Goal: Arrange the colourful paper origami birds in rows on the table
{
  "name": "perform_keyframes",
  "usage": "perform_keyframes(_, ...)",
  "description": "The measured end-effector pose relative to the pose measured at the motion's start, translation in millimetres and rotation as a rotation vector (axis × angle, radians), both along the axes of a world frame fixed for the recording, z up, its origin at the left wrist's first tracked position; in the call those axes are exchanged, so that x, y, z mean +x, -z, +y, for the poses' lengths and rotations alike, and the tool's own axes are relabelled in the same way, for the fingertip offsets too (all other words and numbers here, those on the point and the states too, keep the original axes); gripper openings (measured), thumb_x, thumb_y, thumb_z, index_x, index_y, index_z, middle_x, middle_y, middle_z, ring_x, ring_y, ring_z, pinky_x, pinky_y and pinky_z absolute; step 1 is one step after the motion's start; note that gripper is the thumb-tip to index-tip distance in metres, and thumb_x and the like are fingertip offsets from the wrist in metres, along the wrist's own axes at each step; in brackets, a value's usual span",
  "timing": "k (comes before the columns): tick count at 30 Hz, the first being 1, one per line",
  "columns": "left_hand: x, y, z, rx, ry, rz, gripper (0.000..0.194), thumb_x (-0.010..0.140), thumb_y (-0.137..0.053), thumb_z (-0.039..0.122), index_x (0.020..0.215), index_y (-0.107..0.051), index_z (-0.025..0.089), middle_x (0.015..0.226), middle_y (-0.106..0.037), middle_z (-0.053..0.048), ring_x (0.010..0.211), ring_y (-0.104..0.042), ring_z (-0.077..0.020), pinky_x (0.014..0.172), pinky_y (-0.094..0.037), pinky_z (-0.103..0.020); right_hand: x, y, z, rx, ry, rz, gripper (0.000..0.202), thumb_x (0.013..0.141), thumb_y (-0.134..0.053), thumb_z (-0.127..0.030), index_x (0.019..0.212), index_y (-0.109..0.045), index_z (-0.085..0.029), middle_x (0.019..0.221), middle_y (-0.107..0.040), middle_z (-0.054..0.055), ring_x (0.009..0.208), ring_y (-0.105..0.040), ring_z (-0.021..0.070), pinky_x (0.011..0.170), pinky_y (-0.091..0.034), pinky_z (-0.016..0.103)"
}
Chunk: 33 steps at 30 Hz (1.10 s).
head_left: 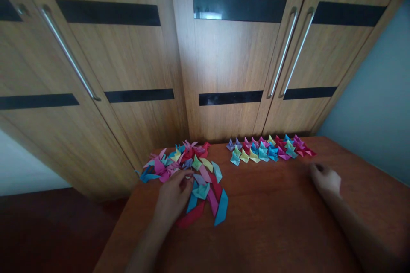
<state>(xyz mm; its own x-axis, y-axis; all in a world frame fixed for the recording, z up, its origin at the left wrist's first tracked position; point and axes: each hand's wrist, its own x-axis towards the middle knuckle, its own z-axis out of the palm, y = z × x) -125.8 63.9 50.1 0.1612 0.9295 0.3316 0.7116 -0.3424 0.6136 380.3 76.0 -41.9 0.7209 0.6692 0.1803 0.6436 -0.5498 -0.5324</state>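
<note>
My left hand (174,192) reaches into a loose pile of folded coloured paper pieces (166,164) on the left of the table. Its thumb and fingers are pinched together beside a lavender folded paper strip (199,178); what lies between the fingertips is hidden. A turquoise folded paper piece (201,191) and a blue paper strip (221,207) lie just right of this hand. On the right, my right hand (326,179) hovers or rests low near the end of the rows of pointed folded paper pieces (262,152). Motion smears its curled fingers.
The reddish-brown wooden table (272,217) runs up to a wooden wardrobe (230,59) with dark bands and long metal handles (283,53). A pale blue wall (374,89) closes off the right side. Dark floor (48,226) shows beyond the table's left edge.
</note>
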Motion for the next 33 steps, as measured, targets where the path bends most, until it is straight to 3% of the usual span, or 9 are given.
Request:
perform_keyframes(4, -4.1, 1.4, 0.5, -0.042, 0.091, 0.066, 0.022, 0.085, -0.048, 0.024, 0.098, -0.066, 0.021, 0.098, -0.069, -0.005, 0.09, -0.063, -0.0206, 0.08, -0.046, -0.031, -42.4, -1.0, -0.9, 0.079, -0.186, 0.029, 0.038, 0.079, -0.043, -0.041, 0.093, -0.069, -0.017, 0.084, -0.07, 0.009, 0.083, -0.064, 0.025, 0.069, -0.044, 0.029)
perform_keyframes(9, 0.5, -0.1, -3.7, -0.036, 0.183, 0.11, 0.021, 0.081, -0.052, 0.018, 0.096, -0.066, 0.022, 0.1, -0.067, -0.005, 0.094, -0.061, -0.0203, 0.084, -0.044, -0.03, -113.5, -5.7, 3.1, 0.116, -0.516, 0.072, 0.028, 0.08, -0.043, -0.039, 0.076, -0.064, -0.02, 0.068, -0.066, 0.002, 0.066, -0.062, 0.0187, 0.062, -0.042, 0.026)
perform_keyframes(15, 2.6, 3.4, -5.4, -0.125, 0.198, 0.209, 0.018, 0.079, -0.055, 0.017, 0.092, -0.066, 0.022, 0.098, -0.064, -0.005, 0.09, -0.06, -0.02, 0.08, -0.044, -0.029, -180.6, -14.3, 12.9, -0.048, -0.572, -0.022, 0.02, 0.081, -0.047, -0.036, 0.075, -0.063, -0.024, 0.073, -0.067, 0.001, 0.069, -0.063, 0.0183, 0.054, -0.034, 0.023)
perform_keyframes(26, 2.6, 13.0, 0.2, -0.132, 0.215, 0.231, 0.018, 0.08, -0.053, 0.014, 0.09, -0.066, 0.022, 0.095, -0.067, -0.005, 0.088, -0.061, -0.0199, 0.077, -0.044, -0.028, -179.2, -9.3, 12.8, 0.07, -0.644, 0.04, 0.021, 0.083, -0.047, -0.039, 0.078, -0.061, -0.024, 0.07, -0.066, 0.0, 0.065, -0.062, 0.0168, 0.057, -0.04, 0.024)
perform_keyframes(33, 4.9, 12.0, 3.4, 0.003, 0.158, 0.034, 0.02, 0.083, -0.052, 0.019, 0.097, -0.065, 0.024, 0.1, -0.069, -0.003, 0.092, -0.063, -0.0195, 0.085, -0.047, -0.032, -177.8, -9.0, 10.0, 0.209, -0.716, 0.145, 0.029, 0.082, -0.048, -0.046, 0.071, -0.06, -0.022, 0.063, -0.061, 0.001, 0.058, -0.058, 0.0168, 0.056, -0.042, 0.026)
